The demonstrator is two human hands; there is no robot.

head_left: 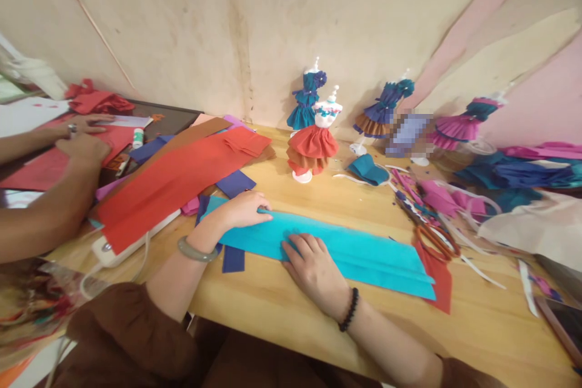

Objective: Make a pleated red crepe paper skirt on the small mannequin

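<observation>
A long turquoise paper sheet (pixel 364 254), folded lengthwise, lies across the wooden table (pixel 282 309). My left hand (pixel 243 209) rests on the sheet's left end, fingers curled and pressing its upper edge. My right hand (pixel 311 264) lies on the sheet near its middle, fingers bent and pressing the lower fold. A dark blue paper piece (pixel 233 259) sticks out from under the sheet's left end, and a red piece (pixel 439 276) lies under its right end.
A large red sheet (pixel 168 185) lies to the left over brown and blue sheets. Small mannequins in paper dresses (pixel 313 142) stand by the wall. Orange-handled scissors (pixel 434 239) lie among scraps at right. Another person's hands (pixel 84 145) press red paper at far left. A phone (pixel 564 324) lies at the right edge.
</observation>
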